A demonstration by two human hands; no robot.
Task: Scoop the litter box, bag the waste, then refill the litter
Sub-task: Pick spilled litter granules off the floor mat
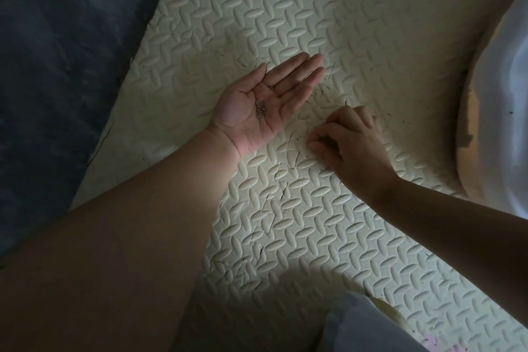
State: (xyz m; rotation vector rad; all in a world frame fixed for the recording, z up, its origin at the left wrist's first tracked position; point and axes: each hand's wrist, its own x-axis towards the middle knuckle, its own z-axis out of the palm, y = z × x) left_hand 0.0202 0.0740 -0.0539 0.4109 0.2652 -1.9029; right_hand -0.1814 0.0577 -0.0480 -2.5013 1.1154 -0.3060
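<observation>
While the left hand (267, 100) lies palm up with its fingers spread flat and straight, a small heap of grey litter grains (260, 110) sits in the hollow of the palm, touching the skin and held by nothing but the palm's cup. That hand's grip is spread, closing on nothing. Its forearm runs back toward the lower left corner and fills much of that part of the view.

To the right and slightly nearer the camera, the right hand (350, 141) is turned knuckles up, its fingers curled in and the tips pressed together against the foam mat (357, 28). Whether a grain is caught between those fingertips cannot be told, since the tips are hidden under the curl and in shadow. The two hands are near each other but apart, with a strip of mat between them.

The mat is pale cream, embossed with a pattern of short oval ridges set crosswise, and it shows many small tears and dark specks, thickest around and between the hands. Along the left side a dark blue-grey floor (57, 66) meets the mat's edge. At the right edge a pale, rounded white object (503, 88) is partly in view; what it is cannot be told. At the bottom, a grey cloth-covered shape (368, 328) rises into the frame, just beside the right forearm.
</observation>
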